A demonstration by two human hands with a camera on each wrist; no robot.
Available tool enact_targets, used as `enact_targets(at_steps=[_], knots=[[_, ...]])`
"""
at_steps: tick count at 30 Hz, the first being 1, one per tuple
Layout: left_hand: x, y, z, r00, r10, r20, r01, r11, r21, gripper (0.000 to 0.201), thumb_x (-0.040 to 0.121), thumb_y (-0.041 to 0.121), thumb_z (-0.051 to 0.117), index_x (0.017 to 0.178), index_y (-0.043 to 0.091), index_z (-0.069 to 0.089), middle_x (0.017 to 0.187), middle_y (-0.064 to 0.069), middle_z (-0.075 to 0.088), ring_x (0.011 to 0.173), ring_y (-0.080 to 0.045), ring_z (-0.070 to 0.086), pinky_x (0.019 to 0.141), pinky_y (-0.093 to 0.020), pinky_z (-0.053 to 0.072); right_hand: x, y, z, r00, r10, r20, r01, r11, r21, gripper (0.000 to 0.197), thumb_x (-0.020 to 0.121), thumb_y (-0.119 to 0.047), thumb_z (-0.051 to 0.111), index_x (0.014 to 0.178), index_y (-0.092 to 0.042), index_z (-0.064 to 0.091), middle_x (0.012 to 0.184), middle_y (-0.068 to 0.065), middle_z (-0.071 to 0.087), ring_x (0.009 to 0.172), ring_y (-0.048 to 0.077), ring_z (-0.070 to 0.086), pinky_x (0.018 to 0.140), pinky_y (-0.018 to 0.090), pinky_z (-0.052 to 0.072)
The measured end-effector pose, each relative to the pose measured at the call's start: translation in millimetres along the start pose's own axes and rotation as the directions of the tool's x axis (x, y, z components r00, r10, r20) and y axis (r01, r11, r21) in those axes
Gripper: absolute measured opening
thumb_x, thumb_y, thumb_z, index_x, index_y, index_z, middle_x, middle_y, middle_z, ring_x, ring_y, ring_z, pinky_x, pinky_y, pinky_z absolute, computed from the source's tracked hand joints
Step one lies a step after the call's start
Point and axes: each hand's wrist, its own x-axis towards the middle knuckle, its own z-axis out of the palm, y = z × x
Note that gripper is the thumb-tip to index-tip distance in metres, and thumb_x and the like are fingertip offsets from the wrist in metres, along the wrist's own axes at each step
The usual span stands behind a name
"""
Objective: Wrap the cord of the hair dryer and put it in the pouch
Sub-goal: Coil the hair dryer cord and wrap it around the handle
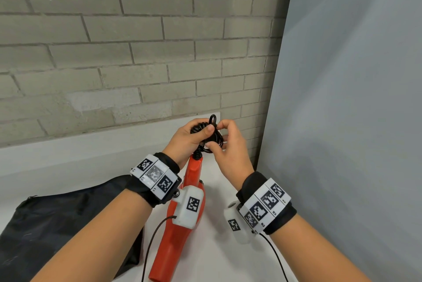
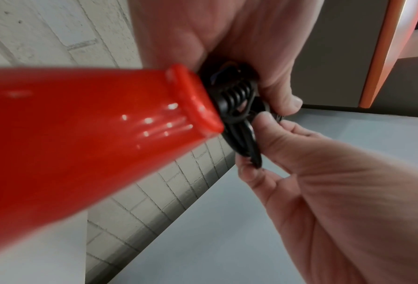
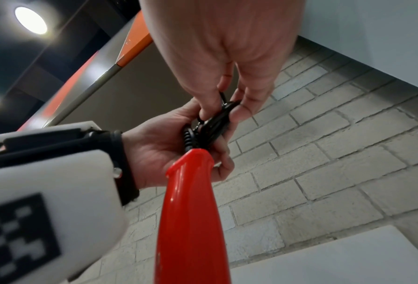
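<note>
A red hair dryer (image 1: 193, 190) hangs handle-up over the white table, its body partly hidden behind my left wrist camera. Its black cord (image 1: 210, 132) is bundled in loops at the handle's end. My left hand (image 1: 194, 137) grips the bundle, thumb pressed across it. My right hand (image 1: 225, 139) pinches loops of the same cord from the right. In the left wrist view the red handle (image 2: 81, 124) fills the left side and the cord (image 2: 237, 107) sits between both hands. In the right wrist view the cord (image 3: 210, 124) lies above the handle (image 3: 188, 211). The black pouch (image 1: 57, 224) lies flat at the lower left.
A grey brick wall (image 1: 137, 42) stands close behind the white table (image 1: 68, 160). A pale grey panel (image 1: 354, 99) closes off the right side. Thin black sensor wires (image 1: 153, 243) hang from both wrist cameras.
</note>
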Motion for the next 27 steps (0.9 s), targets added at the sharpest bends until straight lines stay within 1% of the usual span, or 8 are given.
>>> enact_targets(at_steps=[4, 7, 11, 14, 18, 23, 25, 27], knots=[[0, 0, 2, 1.000, 0.003, 0.004, -0.003, 1.000, 0.026, 0.025, 0.074, 0.026, 0.063, 0.098, 0.019, 0.062, 0.089, -0.004, 0.065, 0.079, -0.011, 0.065, 0.075, -0.021, 0.053, -1, 0, 4, 0.999, -0.027, -0.027, 0.027, 1.000, -0.014, 0.035, 0.083, 0.006, 0.052, 0.115, -0.009, 0.044, 0.113, 0.004, 0.048, 0.105, 0.014, 0.050, 0.094, 0.021, 0.046], [-1, 2, 2, 0.999, 0.017, 0.034, -0.018, 1.000, 0.023, 0.019, 0.078, 0.010, 0.063, 0.094, 0.020, 0.061, 0.088, -0.001, 0.064, 0.072, -0.001, 0.066, 0.068, -0.014, 0.052, -2, 3, 6, 0.998, -0.044, -0.039, 0.044, 0.999, -0.006, 0.036, 0.081, 0.005, 0.052, 0.114, -0.008, 0.044, 0.111, 0.002, 0.044, 0.098, 0.009, 0.047, 0.083, 0.004, 0.042], [0, 6, -2, 0.998, 0.042, 0.056, -0.043, 0.999, 0.032, 0.028, 0.079, -0.003, 0.060, 0.095, 0.020, 0.059, 0.088, -0.001, 0.063, 0.069, 0.001, 0.066, 0.065, -0.012, 0.051, -2, 8, 3, 0.996, -0.084, 0.008, 0.082, 0.989, 0.125, 0.025, 0.077, -0.014, 0.061, 0.094, -0.024, 0.046, 0.109, 0.002, 0.051, 0.093, 0.018, 0.056, 0.078, 0.025, 0.050], [0, 7, -5, 0.997, 0.030, 0.074, -0.034, 0.998, 0.058, 0.030, 0.079, -0.002, 0.060, 0.097, 0.021, 0.059, 0.089, 0.000, 0.063, 0.072, 0.000, 0.065, 0.067, -0.012, 0.052, 2, 8, -1, 0.998, -0.054, -0.022, 0.057, 0.990, 0.131, 0.030, 0.082, -0.010, 0.064, 0.078, -0.030, 0.043, 0.096, -0.014, 0.051, 0.076, 0.014, 0.055, 0.065, 0.023, 0.048], [-4, 4, -5, 0.998, -0.017, 0.065, 0.013, 0.999, 0.048, 0.025, 0.080, 0.003, 0.061, 0.098, 0.020, 0.060, 0.089, -0.002, 0.064, 0.080, -0.009, 0.063, 0.073, -0.015, 0.053, 3, 10, -3, 1.000, -0.030, 0.009, 0.029, 0.996, 0.087, 0.019, 0.087, -0.012, 0.058, 0.086, -0.024, 0.044, 0.069, -0.008, 0.047, 0.051, 0.002, 0.045, 0.049, 0.012, 0.039], [-7, 2, -4, 1.000, -0.003, 0.021, 0.002, 0.998, 0.059, 0.018, 0.084, 0.025, 0.056, 0.100, 0.020, 0.061, 0.091, -0.002, 0.066, 0.079, -0.004, 0.065, 0.069, -0.013, 0.052, 0, 6, -3, 0.993, -0.121, 0.010, 0.120, 0.989, 0.089, 0.053, 0.083, 0.000, 0.057, 0.107, -0.045, 0.042, 0.103, -0.004, 0.053, 0.061, 0.000, 0.048, 0.061, 0.011, 0.044], [-7, 4, -4, 1.000, 0.007, 0.004, -0.007, 0.999, 0.053, 0.018, 0.084, 0.023, 0.058, 0.099, 0.017, 0.062, 0.089, -0.003, 0.066, 0.074, -0.002, 0.066, 0.066, -0.012, 0.051, 1, 5, -3, 0.990, -0.140, 0.013, 0.139, 0.987, 0.076, 0.047, 0.083, 0.000, 0.057, 0.120, -0.029, 0.049, 0.109, -0.008, 0.055, 0.072, -0.009, 0.052, 0.069, 0.006, 0.043], [-8, 5, -5, 1.000, 0.014, 0.008, -0.014, 0.999, 0.043, 0.017, 0.082, 0.018, 0.061, 0.099, 0.016, 0.063, 0.087, -0.004, 0.066, 0.074, -0.004, 0.066, 0.067, -0.014, 0.052, 1, 4, -3, 0.988, -0.157, 0.000, 0.157, 0.984, 0.080, 0.036, 0.085, -0.003, 0.057, 0.118, -0.019, 0.054, 0.106, -0.014, 0.056, 0.078, -0.013, 0.052, 0.070, 0.004, 0.041]])
